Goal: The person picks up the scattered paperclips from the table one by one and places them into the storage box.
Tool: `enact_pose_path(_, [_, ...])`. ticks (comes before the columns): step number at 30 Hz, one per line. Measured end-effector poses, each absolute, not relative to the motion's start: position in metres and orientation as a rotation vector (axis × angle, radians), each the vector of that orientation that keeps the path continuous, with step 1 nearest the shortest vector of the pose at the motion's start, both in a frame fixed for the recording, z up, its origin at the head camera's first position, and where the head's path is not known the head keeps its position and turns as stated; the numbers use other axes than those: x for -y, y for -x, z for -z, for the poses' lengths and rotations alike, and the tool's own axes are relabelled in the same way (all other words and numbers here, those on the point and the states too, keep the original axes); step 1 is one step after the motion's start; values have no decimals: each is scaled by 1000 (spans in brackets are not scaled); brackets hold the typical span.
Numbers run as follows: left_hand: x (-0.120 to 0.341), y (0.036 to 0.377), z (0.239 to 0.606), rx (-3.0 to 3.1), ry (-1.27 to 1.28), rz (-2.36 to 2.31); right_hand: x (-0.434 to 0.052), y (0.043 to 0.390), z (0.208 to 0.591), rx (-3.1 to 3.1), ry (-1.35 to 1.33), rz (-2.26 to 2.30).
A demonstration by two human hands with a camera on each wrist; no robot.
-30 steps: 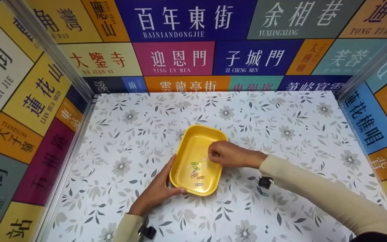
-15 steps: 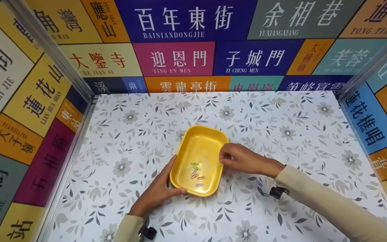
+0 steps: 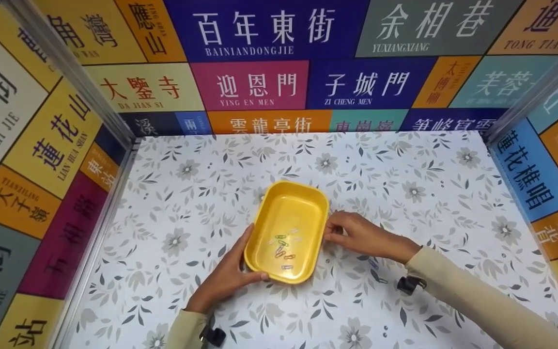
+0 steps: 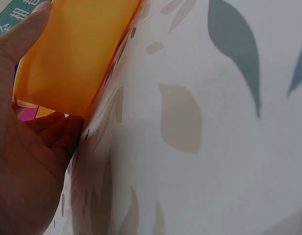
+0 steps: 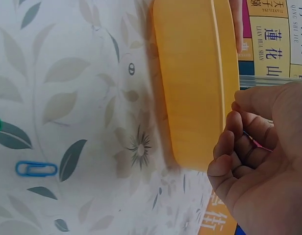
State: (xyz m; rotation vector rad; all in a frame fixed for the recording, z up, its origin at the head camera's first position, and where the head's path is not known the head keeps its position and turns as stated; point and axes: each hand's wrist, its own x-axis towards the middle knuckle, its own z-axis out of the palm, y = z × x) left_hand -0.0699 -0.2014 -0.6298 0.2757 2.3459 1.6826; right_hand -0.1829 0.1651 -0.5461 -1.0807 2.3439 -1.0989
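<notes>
A yellow plastic tray [image 3: 286, 203] sits mid-table, with several small coloured paper clips [image 3: 281, 249] lying in its nearer half. My left hand [image 3: 228, 269] grips the tray's near-left corner, thumb on the near rim and fingers along the outer side. In the left wrist view, the hand [image 4: 36, 142] bends round the tray wall [image 4: 77, 54]. Just off the tray's right side, my right hand [image 3: 364, 235] has loosely curled fingers, and I see nothing in them. Below that wrist, a blue paper clip [image 5: 37, 169] and a green paper clip [image 3: 380, 280] lie on the table.
A white floral sheet [image 3: 201, 194] covers the table. Panels with large lettering [image 3: 279, 34] stand along the back, left and right sides. Black wrist cameras [image 3: 407, 285] are strapped over both beige sleeves.
My right hand has moved from over the tray's right part to beyond its right edge, uncovering the blue paper clip on the table. The left hand and the tray stay in place.
</notes>
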Motion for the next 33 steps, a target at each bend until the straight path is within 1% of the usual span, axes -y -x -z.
enact_pose_path(13, [201,68,627,-2336,-239,-1680,-184,176,560,-2410,1113,1117])
enact_pose_path(22, [201,68,627,-2327,-241,-1686,-198,172,565,-2374,1062,1128])
enact_pose_path(33, [201,69,627,-2358,-254,-1674,-218,167,583,-2355,1096,1165])
